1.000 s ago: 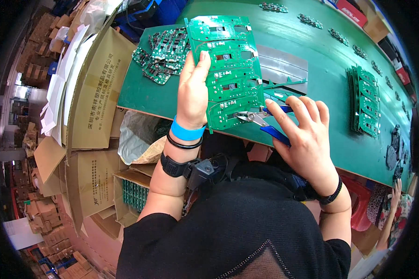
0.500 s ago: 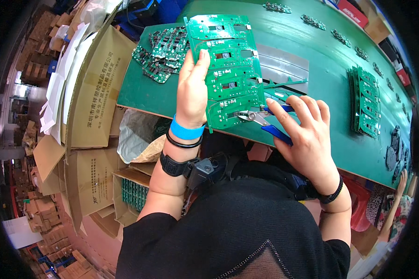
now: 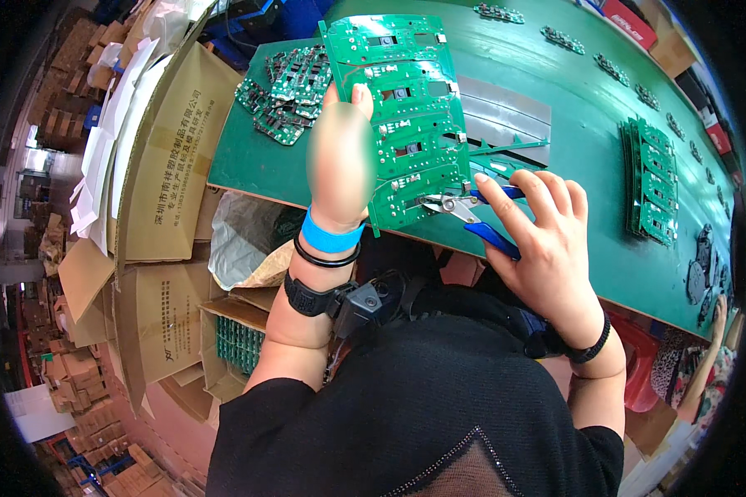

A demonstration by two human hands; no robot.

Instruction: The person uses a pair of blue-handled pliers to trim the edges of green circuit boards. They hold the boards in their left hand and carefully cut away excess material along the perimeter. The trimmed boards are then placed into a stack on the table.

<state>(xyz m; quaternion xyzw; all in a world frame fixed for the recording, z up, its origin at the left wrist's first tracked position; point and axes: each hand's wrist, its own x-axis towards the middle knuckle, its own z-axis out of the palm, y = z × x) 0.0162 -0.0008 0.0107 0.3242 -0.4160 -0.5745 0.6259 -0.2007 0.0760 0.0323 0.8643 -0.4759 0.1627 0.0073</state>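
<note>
- Here we are: our left hand (image 3: 341, 161) grips the green circuit-board panel (image 3: 427, 124) by its left edge, thumb tip showing; blur keeps us from telling how the other fingers sit.
- Our right hand (image 3: 547, 232) pinches the blue-handled cutters (image 3: 449, 205) between thumb and forefinger, tips at the lowest board.
- For a clean snip, we'd best brace the panel and avoid twisting.
- It's held above the green table's (image 3: 588, 124) near edge, face towards us, long axis running away, far end leaning left.
</note>
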